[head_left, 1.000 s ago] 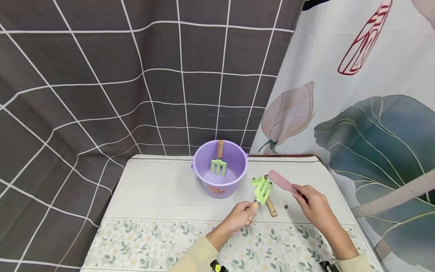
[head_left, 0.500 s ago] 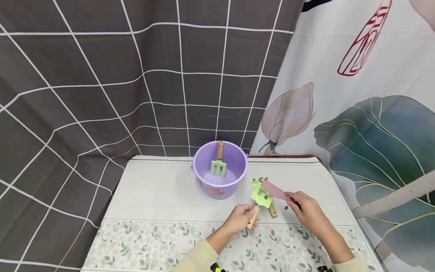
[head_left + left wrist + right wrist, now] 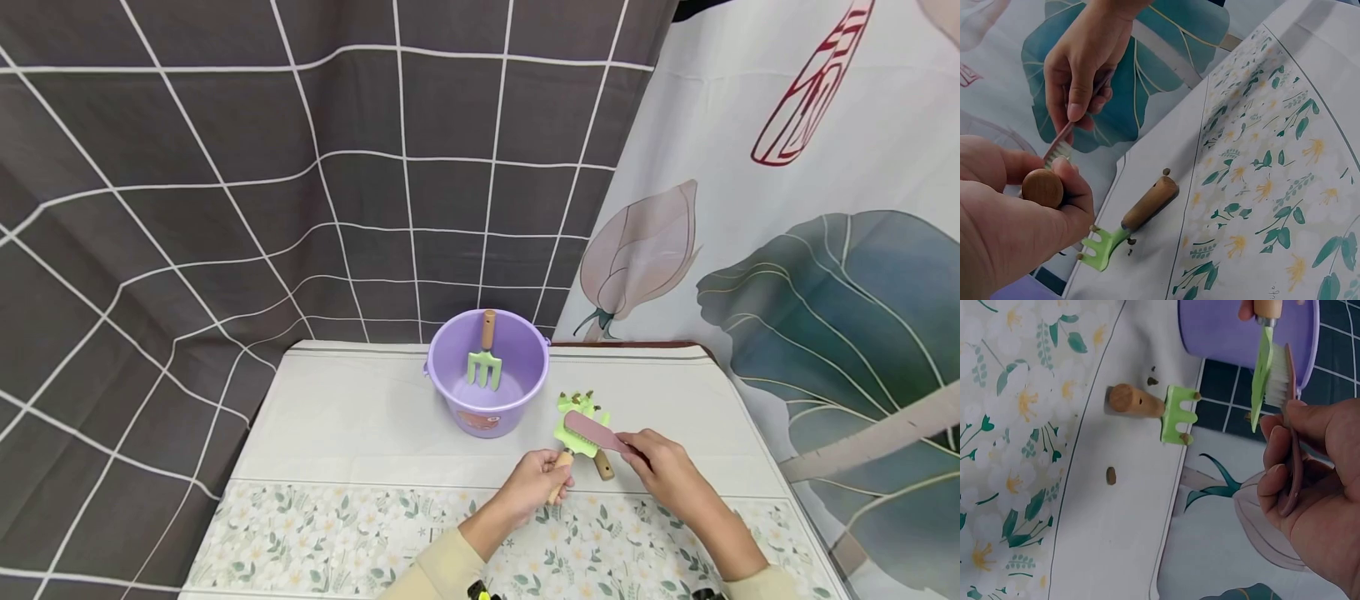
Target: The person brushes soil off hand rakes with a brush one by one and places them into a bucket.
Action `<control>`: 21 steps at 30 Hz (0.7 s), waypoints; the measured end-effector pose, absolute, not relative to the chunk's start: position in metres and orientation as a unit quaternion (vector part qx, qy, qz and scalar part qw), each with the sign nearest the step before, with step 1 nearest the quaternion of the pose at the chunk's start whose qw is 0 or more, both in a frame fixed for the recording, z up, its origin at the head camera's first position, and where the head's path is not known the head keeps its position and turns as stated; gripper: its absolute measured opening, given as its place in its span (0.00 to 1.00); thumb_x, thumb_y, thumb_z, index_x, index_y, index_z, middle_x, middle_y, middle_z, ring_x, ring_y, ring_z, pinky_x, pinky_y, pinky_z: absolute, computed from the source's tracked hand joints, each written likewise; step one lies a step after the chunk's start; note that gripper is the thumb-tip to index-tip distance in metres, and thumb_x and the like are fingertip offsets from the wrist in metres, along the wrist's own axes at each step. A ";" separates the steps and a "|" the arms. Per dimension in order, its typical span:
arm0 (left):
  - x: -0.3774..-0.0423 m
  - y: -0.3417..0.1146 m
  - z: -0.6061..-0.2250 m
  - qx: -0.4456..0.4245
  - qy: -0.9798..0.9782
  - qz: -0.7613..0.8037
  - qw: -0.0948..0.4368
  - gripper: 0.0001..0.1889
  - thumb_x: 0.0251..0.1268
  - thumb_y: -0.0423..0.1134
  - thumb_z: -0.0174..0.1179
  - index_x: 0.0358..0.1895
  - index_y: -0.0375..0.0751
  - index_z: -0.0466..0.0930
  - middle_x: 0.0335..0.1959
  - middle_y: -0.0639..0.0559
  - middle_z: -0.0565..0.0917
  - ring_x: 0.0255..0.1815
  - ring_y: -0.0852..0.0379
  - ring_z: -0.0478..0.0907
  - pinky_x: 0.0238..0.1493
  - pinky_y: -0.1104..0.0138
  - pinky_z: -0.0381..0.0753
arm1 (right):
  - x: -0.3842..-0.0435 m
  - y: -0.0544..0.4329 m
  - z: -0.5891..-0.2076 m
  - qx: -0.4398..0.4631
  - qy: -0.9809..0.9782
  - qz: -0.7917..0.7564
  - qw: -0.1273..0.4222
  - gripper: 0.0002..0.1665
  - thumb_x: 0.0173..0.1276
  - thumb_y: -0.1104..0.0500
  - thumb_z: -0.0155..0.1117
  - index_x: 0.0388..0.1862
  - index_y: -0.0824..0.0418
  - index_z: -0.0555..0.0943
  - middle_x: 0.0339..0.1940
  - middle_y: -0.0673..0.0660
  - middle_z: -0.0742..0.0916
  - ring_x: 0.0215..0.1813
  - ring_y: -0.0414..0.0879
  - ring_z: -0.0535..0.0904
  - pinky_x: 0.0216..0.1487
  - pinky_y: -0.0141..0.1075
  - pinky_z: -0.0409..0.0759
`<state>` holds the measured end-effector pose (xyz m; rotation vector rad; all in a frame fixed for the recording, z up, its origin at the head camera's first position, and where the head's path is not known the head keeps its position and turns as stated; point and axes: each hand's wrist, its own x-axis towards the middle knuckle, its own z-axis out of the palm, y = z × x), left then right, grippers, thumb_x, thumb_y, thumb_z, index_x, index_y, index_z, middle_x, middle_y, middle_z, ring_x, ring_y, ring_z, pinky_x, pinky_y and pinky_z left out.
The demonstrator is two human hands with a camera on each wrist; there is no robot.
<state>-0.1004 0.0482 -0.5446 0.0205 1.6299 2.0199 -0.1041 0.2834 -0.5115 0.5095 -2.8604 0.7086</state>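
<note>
My left hand grips the wooden handle of a small green garden fork, its head raised over the table. In my right hand is a pink brush, held by its handle, with pale bristles against the fork's green head in the right wrist view. Below them a green hand rake with a wooden handle lies on the white tabletop. Brown crumbs cling to its tine tips, and a few lie nearby. From above, the brush covers part of the fork's head.
A purple bucket stands left of the tools near the back edge. Another green garden fork leans inside it, handle up. A floral strip runs along the table front. A dark grid curtain hangs behind.
The brush has come left onto the fork, then slid down its head towards the handle. My left hand has turned the fork slightly. The bucket stays put.
</note>
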 end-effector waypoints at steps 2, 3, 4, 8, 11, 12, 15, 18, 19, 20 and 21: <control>-0.100 0.049 -0.545 0.008 0.608 0.748 0.266 0.17 0.78 0.29 0.51 0.61 0.18 0.71 0.31 0.50 0.78 0.28 0.62 0.73 0.24 0.79 0.75 | -0.104 0.282 -0.511 0.167 -0.955 0.234 0.073 0.14 0.70 0.67 0.69 0.54 0.65 0.87 0.37 0.53 0.87 0.31 0.31 0.71 0.25 0.28 0.73; -0.099 0.049 -0.545 0.009 0.611 0.747 0.263 0.16 0.78 0.28 0.51 0.60 0.18 0.71 0.31 0.50 0.78 0.28 0.62 0.73 0.25 0.79 0.75 | -0.105 0.282 -0.511 0.163 -0.956 0.232 0.072 0.14 0.70 0.67 0.69 0.54 0.66 0.86 0.37 0.53 0.87 0.31 0.32 0.71 0.25 0.28 0.73; -0.099 0.049 -0.545 0.010 0.612 0.746 0.262 0.16 0.78 0.27 0.51 0.60 0.18 0.71 0.31 0.50 0.78 0.29 0.61 0.73 0.25 0.79 0.75 | -0.105 0.282 -0.510 0.160 -0.958 0.229 0.072 0.14 0.70 0.67 0.69 0.54 0.66 0.86 0.37 0.53 0.87 0.30 0.32 0.71 0.25 0.28 0.73; -0.099 0.050 -0.546 0.011 0.610 0.748 0.263 0.16 0.78 0.27 0.51 0.60 0.18 0.71 0.32 0.50 0.78 0.29 0.61 0.74 0.27 0.78 0.76 | -0.109 0.283 -0.509 0.144 -0.962 0.222 0.071 0.15 0.71 0.67 0.68 0.55 0.68 0.86 0.36 0.54 0.86 0.29 0.33 0.73 0.25 0.28 0.73; -0.099 0.049 -0.546 0.015 0.607 0.749 0.263 0.16 0.77 0.26 0.51 0.60 0.18 0.71 0.32 0.50 0.78 0.29 0.61 0.74 0.27 0.78 0.76 | -0.113 0.284 -0.509 0.139 -0.963 0.219 0.081 0.15 0.70 0.67 0.68 0.54 0.69 0.85 0.36 0.55 0.85 0.29 0.35 0.75 0.24 0.30 0.75; -0.098 0.049 -0.546 0.016 0.607 0.749 0.263 0.15 0.77 0.26 0.51 0.60 0.18 0.71 0.32 0.50 0.78 0.30 0.61 0.74 0.27 0.78 0.77 | -0.115 0.285 -0.510 0.138 -0.962 0.217 0.087 0.15 0.70 0.67 0.68 0.54 0.69 0.85 0.36 0.55 0.85 0.29 0.36 0.76 0.25 0.30 0.76; -0.098 0.047 -0.546 0.019 0.606 0.750 0.263 0.15 0.77 0.26 0.50 0.61 0.19 0.71 0.33 0.50 0.77 0.31 0.60 0.74 0.28 0.77 0.77 | -0.119 0.285 -0.511 0.138 -0.963 0.208 0.105 0.15 0.69 0.68 0.69 0.53 0.70 0.86 0.36 0.57 0.86 0.29 0.38 0.77 0.25 0.32 0.77; -0.098 0.046 -0.546 0.020 0.603 0.753 0.263 0.15 0.77 0.26 0.50 0.60 0.20 0.71 0.33 0.50 0.77 0.31 0.59 0.73 0.28 0.77 0.77 | -0.123 0.286 -0.512 0.137 -0.962 0.204 0.118 0.15 0.68 0.68 0.70 0.53 0.71 0.86 0.36 0.59 0.86 0.31 0.41 0.78 0.26 0.34 0.78; -0.098 0.046 -0.546 0.020 0.602 0.754 0.264 0.15 0.77 0.26 0.50 0.60 0.20 0.71 0.33 0.50 0.77 0.31 0.59 0.73 0.28 0.77 0.77 | -0.124 0.287 -0.512 0.137 -0.962 0.203 0.121 0.15 0.68 0.68 0.70 0.53 0.71 0.86 0.37 0.59 0.86 0.31 0.42 0.79 0.26 0.35 0.79; -0.098 0.045 -0.545 0.019 0.600 0.755 0.264 0.14 0.77 0.26 0.50 0.60 0.20 0.72 0.33 0.49 0.77 0.31 0.59 0.73 0.28 0.77 0.77 | -0.125 0.287 -0.512 0.136 -0.962 0.202 0.124 0.15 0.68 0.68 0.70 0.53 0.71 0.86 0.37 0.59 0.87 0.32 0.43 0.79 0.26 0.35 0.79; -0.097 0.045 -0.545 0.019 0.598 0.756 0.264 0.14 0.77 0.26 0.50 0.59 0.20 0.72 0.33 0.49 0.77 0.30 0.59 0.73 0.28 0.77 0.77 | -0.126 0.288 -0.513 0.134 -0.963 0.199 0.126 0.15 0.68 0.68 0.70 0.53 0.71 0.86 0.37 0.60 0.87 0.32 0.44 0.79 0.27 0.36 0.79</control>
